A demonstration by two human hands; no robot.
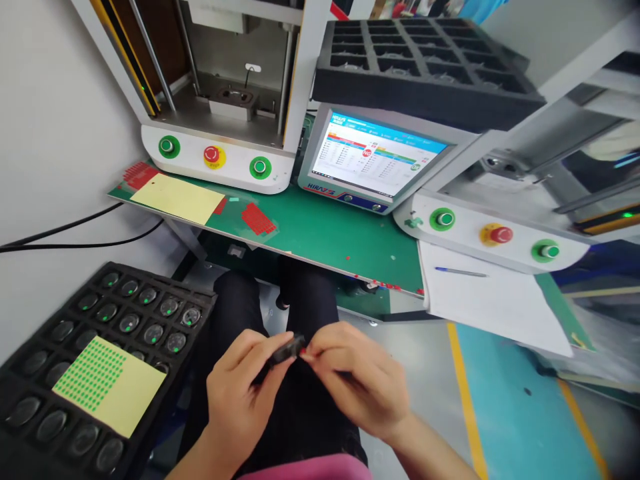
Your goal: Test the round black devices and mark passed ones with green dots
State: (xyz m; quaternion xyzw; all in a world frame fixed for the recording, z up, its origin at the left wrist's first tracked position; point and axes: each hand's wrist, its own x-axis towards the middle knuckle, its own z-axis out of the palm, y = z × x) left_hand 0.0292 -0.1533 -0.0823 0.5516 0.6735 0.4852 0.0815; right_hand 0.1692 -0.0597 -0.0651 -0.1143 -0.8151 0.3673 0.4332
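Note:
Between the thumb and fingers of my left hand (245,387) is a small dark round part (287,351), held above my lap. My right hand (357,377) is closed in a pinch at the part's right edge, with a tiny red piece (303,353) at its fingertips. To the left, a black foam tray (196,298) holds several round parts, many with green dots. A yellow sheet with rows of green dots (117,387) lies on that tray.
Ahead stands a green bench (320,230) with a yellow sheet (177,198), red stickers (257,219), paper (490,300) and a pen (460,272). Two button-fitted machines flank a monitor (375,157). A black foam tray (425,100) sits above the screen.

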